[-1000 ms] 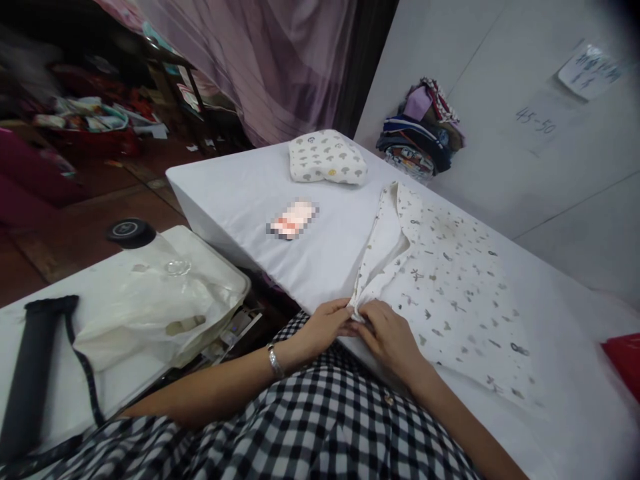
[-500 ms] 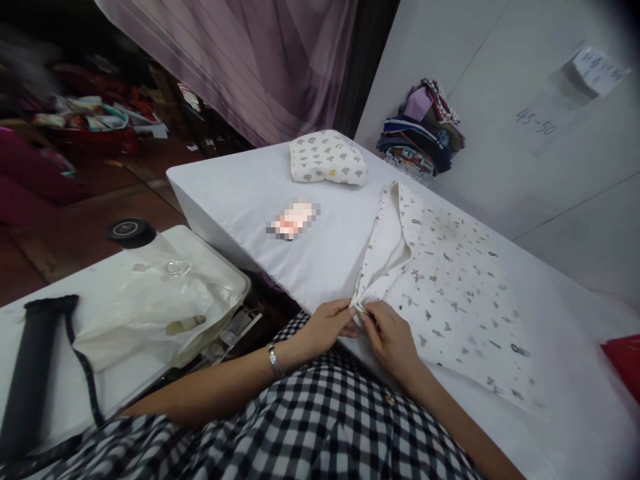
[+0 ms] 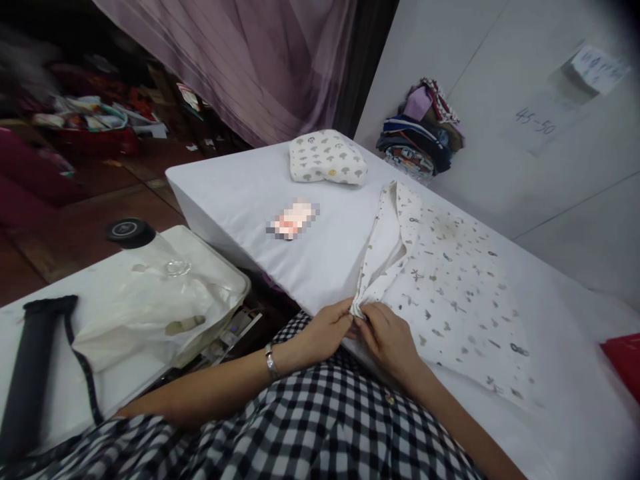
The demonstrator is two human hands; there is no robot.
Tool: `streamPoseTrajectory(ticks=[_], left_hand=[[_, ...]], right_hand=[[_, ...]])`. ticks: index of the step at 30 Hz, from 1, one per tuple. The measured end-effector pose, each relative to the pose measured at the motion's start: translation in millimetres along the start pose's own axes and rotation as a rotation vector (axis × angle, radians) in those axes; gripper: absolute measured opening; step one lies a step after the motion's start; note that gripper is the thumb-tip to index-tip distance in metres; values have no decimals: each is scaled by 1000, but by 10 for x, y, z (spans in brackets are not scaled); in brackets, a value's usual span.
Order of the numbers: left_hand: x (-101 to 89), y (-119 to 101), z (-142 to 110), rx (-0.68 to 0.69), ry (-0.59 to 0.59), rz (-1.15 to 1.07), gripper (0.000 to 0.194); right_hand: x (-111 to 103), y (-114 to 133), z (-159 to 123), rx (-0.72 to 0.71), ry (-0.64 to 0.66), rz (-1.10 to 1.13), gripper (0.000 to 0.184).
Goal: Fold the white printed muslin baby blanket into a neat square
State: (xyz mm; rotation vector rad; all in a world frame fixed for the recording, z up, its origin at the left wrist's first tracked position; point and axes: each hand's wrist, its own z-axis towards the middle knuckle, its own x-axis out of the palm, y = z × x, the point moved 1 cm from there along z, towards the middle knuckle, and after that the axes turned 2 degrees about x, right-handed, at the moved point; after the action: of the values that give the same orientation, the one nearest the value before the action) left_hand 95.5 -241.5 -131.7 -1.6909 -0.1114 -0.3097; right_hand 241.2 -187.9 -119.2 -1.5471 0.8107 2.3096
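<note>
A white printed cloth lies spread on the white-covered table, its left side folded open like a pillowcase's mouth. At its near corner the fabric is bunched, and both hands meet there. My left hand is closed on the gathered edge from the left. Pinching the same edge from the right is my right hand, its fingers curled and touching the left ones. The fingertips partly hide the bunched fabric.
A folded printed cloth bundle and a blurred-out flat object lie farther back. To the left, a white stand carries a plastic bag, a black-lidded container and a dark cylinder. Folded clothes are stacked by the wall.
Both hands have shifted slightly at the cloth's corner, and the fabric between the fingers is bunched a little differently. Everything else stays where it was.
</note>
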Motion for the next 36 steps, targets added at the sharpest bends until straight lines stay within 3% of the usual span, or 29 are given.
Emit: streamPoseTrajectory(ticks=[6,12,17,21,28,36], left_hand=[[-26,-36,-3,48,7,205,38],[-39,-25,6,44,-58,287,30],[-44,-22,17,5,-117,118,31],[-64,12,-12,-105,-209,-63,30],[-21,49,-85,15,-177,24,29],[-26,4,-65,-9,-153,18,32]], right_hand=[[-3,-12,-14,31,-10,74,15],[-1,-14,-16,89,-27,112,16],[-91,-32,-46,209,-127,336,13],[-168,-20,-68,163,-193,241,13],[-93,40,2,69,26,13,11],[-57,19,-7,58,52,76,13]])
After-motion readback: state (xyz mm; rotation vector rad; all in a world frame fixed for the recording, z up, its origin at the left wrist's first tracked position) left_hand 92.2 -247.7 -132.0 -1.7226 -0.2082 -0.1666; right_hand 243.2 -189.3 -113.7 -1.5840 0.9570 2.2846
